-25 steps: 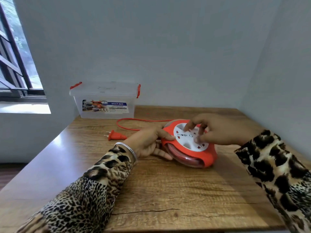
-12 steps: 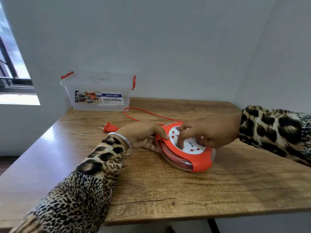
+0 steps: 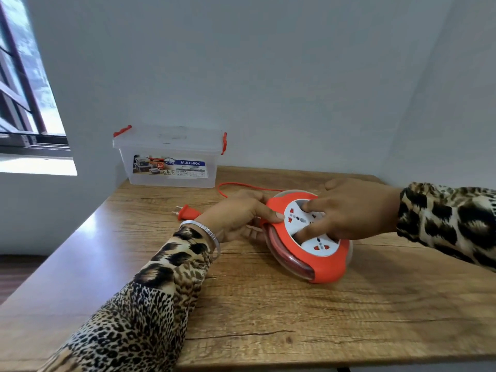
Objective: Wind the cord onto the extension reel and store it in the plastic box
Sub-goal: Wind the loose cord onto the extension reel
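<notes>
A round orange extension reel (image 3: 326,264) with a white socket face lies flat on the wooden table (image 3: 268,312). My left hand (image 3: 239,216) grips its left rim. Fingers of my right hand (image 3: 349,208) press into the white socket disc. A loose orange cord (image 3: 241,186) loops out behind the reel, and its orange plug (image 3: 185,212) lies on the table left of my left hand. The clear plastic box (image 3: 171,159), lid on with orange clips, stands at the back left against the wall.
Walls close the table at the back and the right. A window (image 3: 24,98) sits at the far left beyond the table's left edge. Bare wood lies in front of the reel up to the near edge.
My right hand has turned on the white disc, its fingers sitting at a new angle. The cord loop behind the reel looks shorter. My left hand stays on the rim.
</notes>
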`<state>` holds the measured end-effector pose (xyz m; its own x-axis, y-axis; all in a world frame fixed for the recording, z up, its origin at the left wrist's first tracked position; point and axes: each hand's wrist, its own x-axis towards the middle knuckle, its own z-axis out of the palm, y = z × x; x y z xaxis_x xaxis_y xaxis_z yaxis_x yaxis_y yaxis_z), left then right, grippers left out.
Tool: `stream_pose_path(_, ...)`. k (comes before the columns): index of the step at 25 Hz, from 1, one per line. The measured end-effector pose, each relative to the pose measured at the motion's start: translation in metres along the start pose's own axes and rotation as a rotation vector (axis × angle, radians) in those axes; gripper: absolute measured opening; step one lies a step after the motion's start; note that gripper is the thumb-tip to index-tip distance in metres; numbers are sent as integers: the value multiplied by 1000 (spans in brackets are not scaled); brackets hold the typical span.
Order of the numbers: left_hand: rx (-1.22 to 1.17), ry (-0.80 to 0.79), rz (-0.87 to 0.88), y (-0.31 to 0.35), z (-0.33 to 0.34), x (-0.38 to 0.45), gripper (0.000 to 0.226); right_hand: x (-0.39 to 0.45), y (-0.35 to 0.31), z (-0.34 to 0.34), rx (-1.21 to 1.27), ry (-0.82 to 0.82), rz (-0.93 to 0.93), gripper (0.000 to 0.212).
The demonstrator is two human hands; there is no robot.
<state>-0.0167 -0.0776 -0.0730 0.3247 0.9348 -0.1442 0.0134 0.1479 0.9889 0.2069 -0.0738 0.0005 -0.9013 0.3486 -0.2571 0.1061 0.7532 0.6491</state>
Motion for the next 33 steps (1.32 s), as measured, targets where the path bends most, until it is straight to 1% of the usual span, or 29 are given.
stream_pose_path(1, -21, 10, 17, 1, 1, 1, 33, -1, 1, 0, -10, 39, 9, 63)
stream_pose_path(3, -51, 60, 57, 2, 2, 2, 32, 2, 4, 2, 22, 34, 70, 62)
stream_pose_path(5, -72, 134, 128, 2, 4, 3, 33, 8, 4, 9, 31, 42, 214, 61)
stream_pose_path(7, -111, 199, 218, 1, 7, 3, 37, 14, 4, 12, 117, 140, 423, 61)
stream_pose_path(9, -160, 275, 300, 1, 13, 2, 45, 22, -1, 17, 288, 261, 678, 60)
stream_pose_path(11, -177, 354, 381, -2, 18, 4, 54, 33, -8, 25, 493, 373, 912, 64)
stream_pose_path(13, -130, 424, 457, -6, 25, 4, 59, 46, -13, 30, 822, 497, 1094, 71)
stream_pose_path(15, -39, 472, 523, -8, 31, 3, 64, 53, -15, 33, 1167, 633, 1194, 75)
stream_pose_path(16, 13, 492, 553, -8, 33, 2, 67, 54, -14, 34, 1255, 676, 1213, 78)
stream_pose_path(17, 59, 502, 567, -8, 34, 0, 68, 53, -12, 35, 1294, 685, 1229, 80)
stream_pose_path(18, 101, 494, 550, -8, 34, 0, 69, 50, -8, 35, 1319, 667, 1244, 82)
stream_pose_path(19, 150, 450, 497, -9, 34, -1, 72, 45, -3, 36, 1334, 634, 1263, 82)
stream_pose_path(20, 238, 372, 412, -11, 34, -2, 76, 39, 4, 37, 1341, 595, 1282, 81)
stream_pose_path(21, 388, 271, 309, -14, 34, -2, 81, 31, 12, 38, 1335, 560, 1303, 79)
stream_pose_path(22, 586, 153, 219, -16, 34, -2, 80, 24, 20, 38, 1315, 529, 1326, 78)
stream_pose_path(23, 785, 37, 176, -19, 35, -3, 70, 16, 26, 37, 1278, 501, 1344, 76)
stream_pose_path(24, 934, -41, 188, -20, 35, -3, 53, 9, 31, 36, 1233, 471, 1349, 75)
stream_pose_path(25, 1013, -58, 220, -19, 33, -3, 36, 2, 34, 35, 1184, 440, 1337, 74)
stream_pose_path(26, 1033, -29, 231, -17, 30, -3, 23, -4, 35, 36, 1134, 404, 1312, 73)
stream_pose_path(27, 1027, 31, 219, -14, 24, -1, 14, -9, 36, 36, 1082, 362, 1278, 72)
stream_pose_path(29, 1011, 205, 158, -10, 7, 1, 5, -17, 35, 34, 993, 266, 1208, 73)
stream_pose_path(31, 1068, 440, 98, -9, -10, 1, 2, -23, 33, 31, 934, 170, 1159, 73)
stream_pose_path(33, 1138, 639, 25, -11, -22, 1, 10, -28, 29, 30, 906, 85, 1112, 73)
